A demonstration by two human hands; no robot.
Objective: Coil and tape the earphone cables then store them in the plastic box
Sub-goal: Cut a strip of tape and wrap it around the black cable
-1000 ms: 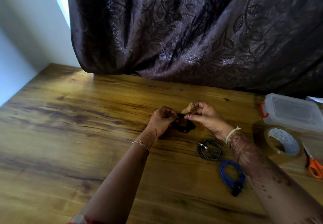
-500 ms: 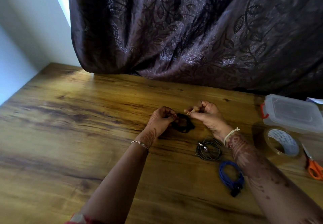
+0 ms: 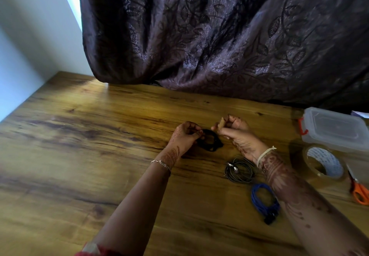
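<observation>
Head view: the left hand pinches the near edge of the black coiled cable, holding it just over the tabletop. The right hand is closed on a small strip of tape, which half a second ago was tucked low against the coil and now stands lifted clear of it. That suggests the wrap is not yet finished. The grey coil and blue coil wait nearby; the plastic box sits lidded beside the tape roll.

Bare table left of the hands, right side crowded by plastic box, tape roll, scissors
</observation>
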